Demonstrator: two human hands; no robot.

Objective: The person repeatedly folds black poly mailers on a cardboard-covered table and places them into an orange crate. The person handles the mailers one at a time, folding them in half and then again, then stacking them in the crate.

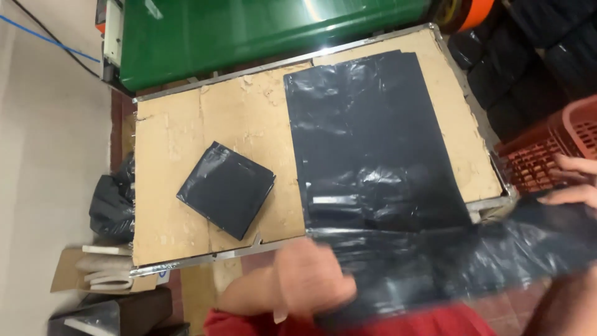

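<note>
While both hands, left hand (311, 280) and right hand (575, 183), pinch a blurred black bag (448, 261) at six o'clock, one folded bag (226, 188) lies finished on the table (168, 155); flat bags (373, 143) at twelve o'clock remain unfolded.

The left hand (311, 280) sits near and low at the centre, blurred, its fingers curled shut in a grip, a red sleeve at the wrist. The right hand (575, 186) is at the far right edge, fingers pinched, partly cut off.
</note>
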